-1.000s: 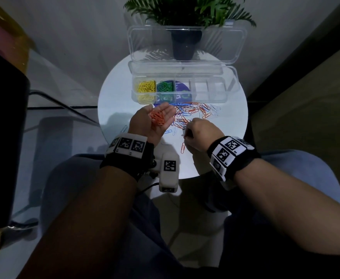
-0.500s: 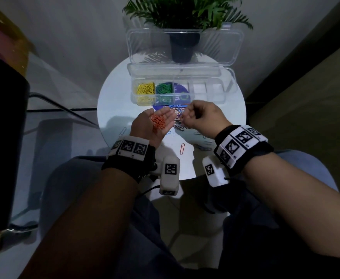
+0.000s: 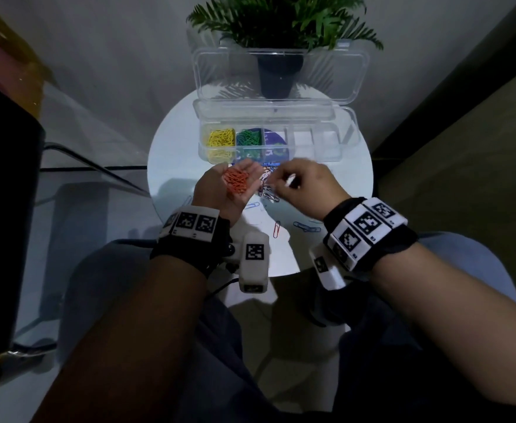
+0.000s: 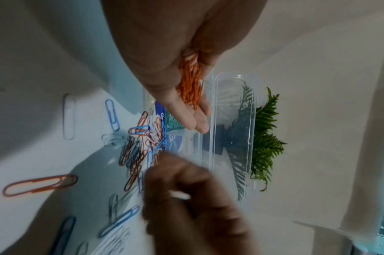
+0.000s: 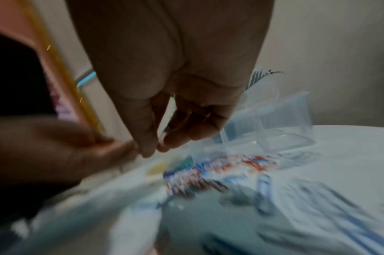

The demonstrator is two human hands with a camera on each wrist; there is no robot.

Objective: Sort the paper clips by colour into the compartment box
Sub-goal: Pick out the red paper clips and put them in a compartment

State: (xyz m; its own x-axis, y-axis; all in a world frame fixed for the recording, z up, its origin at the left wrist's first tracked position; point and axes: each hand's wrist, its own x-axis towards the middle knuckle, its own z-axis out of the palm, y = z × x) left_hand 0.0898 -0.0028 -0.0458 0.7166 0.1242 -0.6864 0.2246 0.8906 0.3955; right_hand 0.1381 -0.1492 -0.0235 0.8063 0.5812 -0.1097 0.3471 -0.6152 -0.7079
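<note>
My left hand [image 3: 250, 174] lies palm up over the round white table [image 3: 174, 154], its fingers nearly straight, and carries a small pile of orange clips [image 3: 236, 183]; the left wrist view shows this pile [image 4: 189, 86] too. My right hand [image 3: 276, 183] hovers just to the right of that palm with curled fingers, thumb and fingertip almost together [image 5: 152, 150]. No clip shows between them, and that view is blurred. A mixed heap of clips [image 3: 267, 190] lies under both hands. The clear compartment box [image 3: 326, 141] behind holds yellow clips [image 3: 220, 138] and green clips [image 3: 249, 137].
A lone orange clip [image 3: 276, 229] and a blue clip [image 3: 307, 227] lie near the table's front edge. The box's open lid [image 3: 342, 71] leans back against a potted plant [image 3: 281, 71]. A dark block stands at the far left; my knees are below the table.
My right hand has risen from the table's front, beside the lone orange clip, and moved forward to the left palm. The left hand has stayed put with its orange pile.
</note>
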